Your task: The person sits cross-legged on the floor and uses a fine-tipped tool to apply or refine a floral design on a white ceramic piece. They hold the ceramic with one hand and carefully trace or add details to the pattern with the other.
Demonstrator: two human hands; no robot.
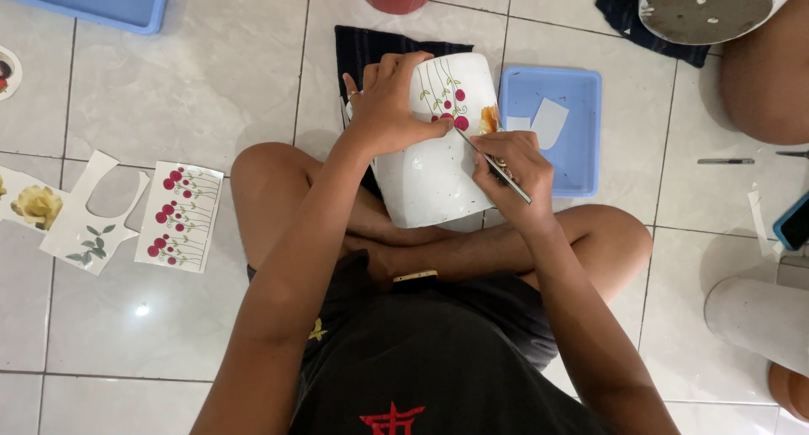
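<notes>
While left hand (389, 102) steadies smooth white pot (430, 170) — right hand (514, 170) grips thin tool (493, 165).

Subject: one person, seen from above. Wears black short-sleeved cotton T-shirt (421, 359); red angular print (392, 420) on chest, partly cut off by frame edge. Small yellow mark (318, 330) on shirt's left side, shape unclear. Dark shorts (522, 317), fabric plain as far as visible. Arms bare from sleeve down, legs bare, no watch or wristband seen. Left hand (389, 106): thin ring (353, 94) on one finger. Right hand (510, 176): no jewellery visible.
</notes>
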